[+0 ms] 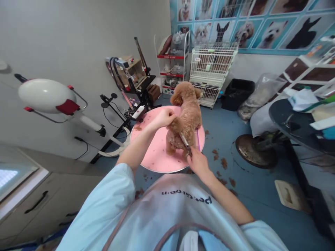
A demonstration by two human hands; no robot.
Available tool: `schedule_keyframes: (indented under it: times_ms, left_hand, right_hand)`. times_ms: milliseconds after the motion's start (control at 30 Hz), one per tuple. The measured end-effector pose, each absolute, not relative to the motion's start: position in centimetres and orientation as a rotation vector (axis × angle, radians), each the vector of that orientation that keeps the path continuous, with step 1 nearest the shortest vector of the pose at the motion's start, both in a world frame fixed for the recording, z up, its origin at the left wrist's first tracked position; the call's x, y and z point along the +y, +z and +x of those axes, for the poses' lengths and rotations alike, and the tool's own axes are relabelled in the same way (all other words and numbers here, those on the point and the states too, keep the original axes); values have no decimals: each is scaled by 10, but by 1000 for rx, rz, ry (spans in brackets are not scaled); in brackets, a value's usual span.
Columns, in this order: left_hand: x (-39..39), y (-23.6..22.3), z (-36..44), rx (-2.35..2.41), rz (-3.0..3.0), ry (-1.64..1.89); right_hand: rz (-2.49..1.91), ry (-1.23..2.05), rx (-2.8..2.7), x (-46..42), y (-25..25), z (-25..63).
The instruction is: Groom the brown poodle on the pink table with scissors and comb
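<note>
A curly brown dog (190, 108) stands on a round pink grooming table (153, 150), its rear toward me and its head turned to the left. My left hand (166, 118) is closed on a fluffy tuft at the dog's rear that looks like its tail. In my right hand (199, 163) is a pair of scissors (184, 141), gripped by the handles. The blades point up and away from me, lying against the fur of the dog's hindquarters. Whether the blades are apart I cannot make out. Small clippings lie on the tabletop.
A white dryer (47, 96) on an arm stands at the left. Behind the table are a tool cart (141, 87), a shelf rack (171, 56) and a wire cage (211, 66). To the right are a black bin (238, 94) and a dark round table (282, 113). Brown hair clumps (224, 162) litter the floor.
</note>
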State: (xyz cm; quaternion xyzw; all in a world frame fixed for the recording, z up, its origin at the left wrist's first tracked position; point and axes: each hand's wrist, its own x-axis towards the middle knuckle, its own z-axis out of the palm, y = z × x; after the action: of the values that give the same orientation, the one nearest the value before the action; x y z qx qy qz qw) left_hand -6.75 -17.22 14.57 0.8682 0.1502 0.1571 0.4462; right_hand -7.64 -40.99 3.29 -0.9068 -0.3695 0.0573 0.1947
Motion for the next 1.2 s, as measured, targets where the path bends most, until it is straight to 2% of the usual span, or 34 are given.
schedule_keyframes:
  times_ms: [133, 300, 733, 933, 1200]
  left_hand:
    - [-163, 138, -63, 409, 2170, 343]
    - [-160, 133, -62, 387, 2104, 357]
    - [-182, 150, -73, 319, 2298, 367]
    - [-194, 169, -74, 88, 2427, 363]
    - [-191, 171, -23, -203, 2462, 176]
  right_hand:
    - [-2367, 286, -955, -403, 28, -96]
    - [-2332, 227, -883, -394, 25, -106]
    - [-2259, 232, -829, -403, 22, -112]
    - [-2113, 291, -656, -400, 14, -120]
    - [-2363, 55, -374, -365, 12, -160]
